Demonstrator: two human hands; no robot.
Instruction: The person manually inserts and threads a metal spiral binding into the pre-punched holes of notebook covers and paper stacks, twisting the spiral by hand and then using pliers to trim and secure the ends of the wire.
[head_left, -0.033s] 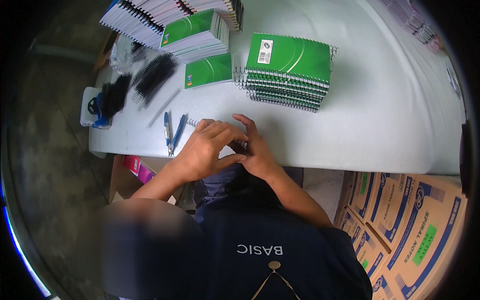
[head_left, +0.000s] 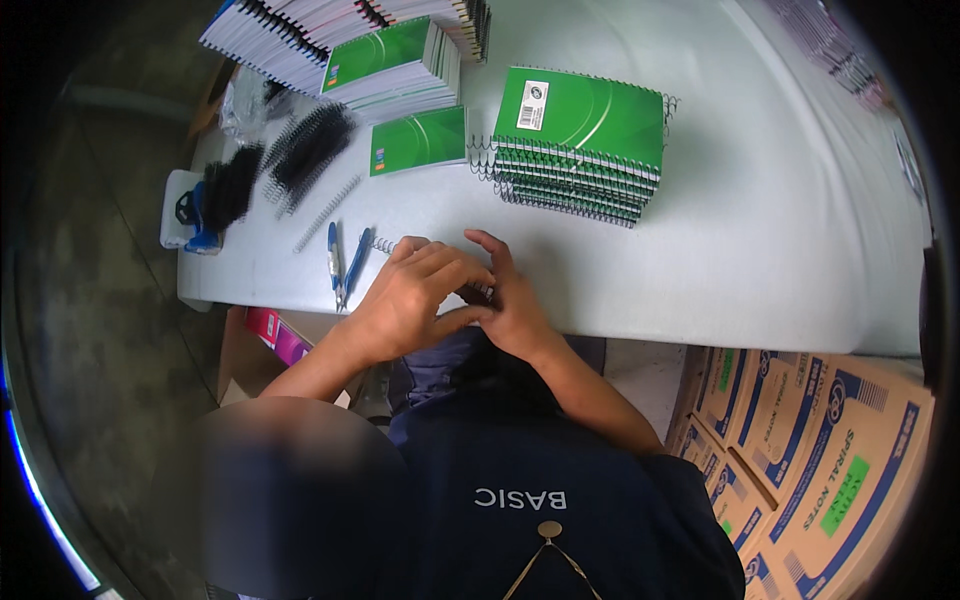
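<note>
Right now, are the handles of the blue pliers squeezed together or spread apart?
Spread apart: the blue pliers lie near the left hand, with white tabletop showing between their two handles.

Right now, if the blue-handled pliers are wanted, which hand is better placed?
Left, I'd judge: the left hand is beside the blue-handled pliers, while the right hand is farther away, with the left in between.
</note>
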